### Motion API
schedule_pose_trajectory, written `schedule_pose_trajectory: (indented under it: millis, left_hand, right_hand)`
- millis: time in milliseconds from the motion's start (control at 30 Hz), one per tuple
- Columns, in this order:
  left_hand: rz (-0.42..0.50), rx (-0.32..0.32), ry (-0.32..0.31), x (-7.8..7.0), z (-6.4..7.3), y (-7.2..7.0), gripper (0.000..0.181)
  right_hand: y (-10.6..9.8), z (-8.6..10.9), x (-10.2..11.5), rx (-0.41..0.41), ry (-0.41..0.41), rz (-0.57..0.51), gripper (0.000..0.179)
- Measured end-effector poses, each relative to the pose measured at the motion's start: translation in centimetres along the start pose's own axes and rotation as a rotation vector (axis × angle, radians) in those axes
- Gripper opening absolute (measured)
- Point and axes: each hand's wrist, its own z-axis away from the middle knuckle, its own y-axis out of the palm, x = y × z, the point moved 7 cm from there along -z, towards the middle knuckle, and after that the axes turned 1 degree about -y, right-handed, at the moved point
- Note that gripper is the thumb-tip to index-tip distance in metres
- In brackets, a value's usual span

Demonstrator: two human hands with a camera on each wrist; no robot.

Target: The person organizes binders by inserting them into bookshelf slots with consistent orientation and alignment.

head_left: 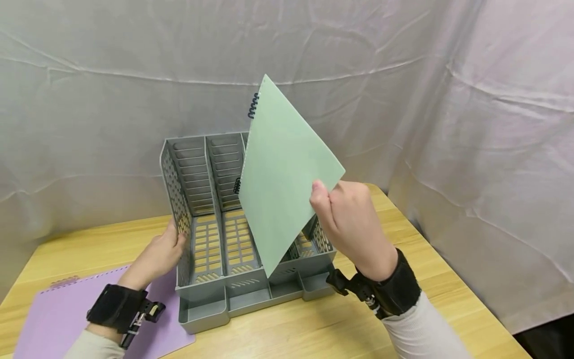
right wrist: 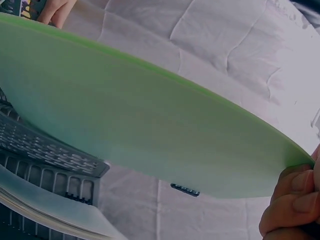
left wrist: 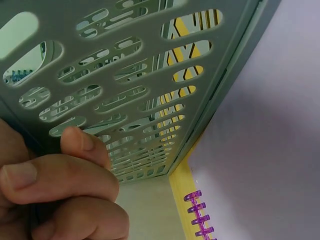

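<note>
A pale green spiral notebook [head_left: 282,164] with dark binding rings is held up, tilted, over a grey file organizer [head_left: 257,284]. My right hand [head_left: 354,219] pinches its lower right edge, thumb on the near cover. In the right wrist view, curled fingers [right wrist: 295,200] grip a corner of the green cover. My left hand [head_left: 161,254] is at the organizer's outer left wall. Seen from the left wrist, its fingers [left wrist: 75,180] are loosely curled close against the slotted side panel [left wrist: 100,100], with nothing between them. The notebook hides the organizer's right compartments.
A purple spiral notebook [head_left: 54,319] lies flat on the wooden table [head_left: 287,334], left of the organizer, under my left forearm. Small open trays line the organizer's front. A grey-white cloth [head_left: 112,99] hangs behind and at the right.
</note>
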Motion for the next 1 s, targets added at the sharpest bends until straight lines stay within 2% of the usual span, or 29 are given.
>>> schedule_pose_trajectory:
  millis: [300,633,1000]
  left_hand:
    - [-0.009,-0.018,0.018,-0.2,-0.2,0.0,0.057]
    - [-0.010,-0.010,0.004,-0.1,-0.3,0.1,0.059]
    - [-0.012,-0.011,-0.012,0.2,0.1,0.1,0.060]
  right_hand:
    - [1.3,-0.3,-1.5,-0.017,0.039,-0.017,0.053]
    - [2.9,-1.1,-1.9,-0.005,0.038,-0.011,0.052]
    - [5.5,-1.1,-1.7,0.062,0.011,0.055,0.053]
